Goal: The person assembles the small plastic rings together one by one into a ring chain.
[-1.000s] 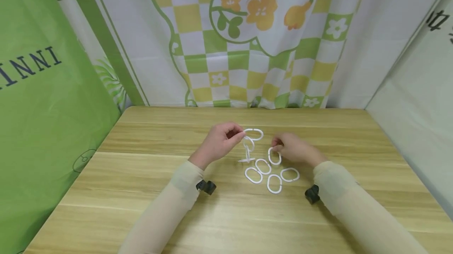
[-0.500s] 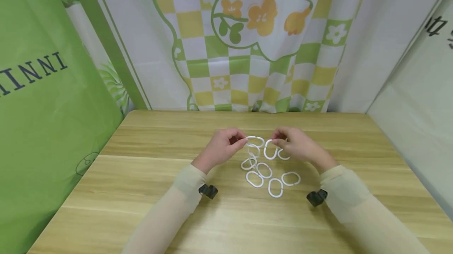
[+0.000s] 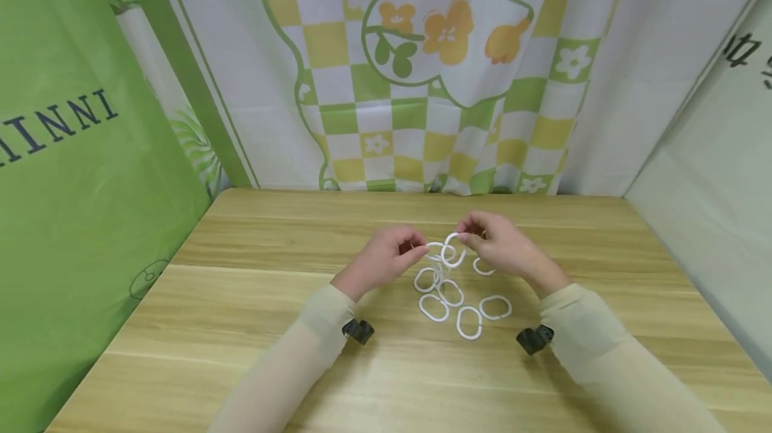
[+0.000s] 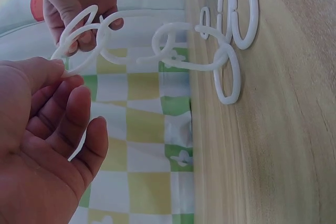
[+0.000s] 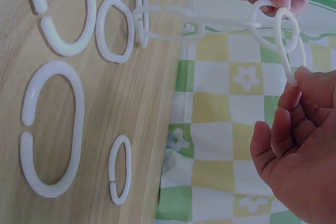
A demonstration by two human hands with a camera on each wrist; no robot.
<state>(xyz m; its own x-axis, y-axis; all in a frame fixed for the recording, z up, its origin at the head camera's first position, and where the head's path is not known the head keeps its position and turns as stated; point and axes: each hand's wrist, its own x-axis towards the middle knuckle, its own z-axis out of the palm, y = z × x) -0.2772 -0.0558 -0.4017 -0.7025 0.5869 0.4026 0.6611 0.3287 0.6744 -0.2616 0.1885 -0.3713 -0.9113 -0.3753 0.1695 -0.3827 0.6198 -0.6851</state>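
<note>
1. The left hand (image 3: 382, 260) is raised a little above the middle of the wooden table (image 3: 241, 326), nearer the far edge than the near one. Its thumb and forefinger pinch the top ring of a chain of white rings (image 3: 435, 260), which hangs from the fingers down to the tabletop.

2. In the left wrist view the left hand's (image 4: 42, 145) other fingers are loosely curled under the pinch, and the chain (image 4: 184, 51) runs from the fingertips to the wood, where its lowest ring stands on edge.

3. The right hand (image 3: 503, 249) is held just beside the left, at the same height. It pinches a single white ring (image 3: 452, 250) between thumb and forefinger, and that ring overlaps the chain's top ring; whether the two are already hooked together cannot be told.

4. In the right wrist view the right hand's (image 5: 299, 145) fingertips hold the single ring (image 5: 281, 35) by one end, with the left hand's fingers close behind it.

5. Loose white rings (image 3: 467, 316) lie flat on the table below the hands, towards the near edge, close together; one more ring (image 3: 482, 265) lies under the right hand.

6. Both forearms wear pale beige sleeves (image 3: 289, 366), each with a small black camera mount (image 3: 358, 330) at the wrist.

7. A checked green and yellow curtain (image 3: 422, 84) hangs behind the table's far edge.
</note>
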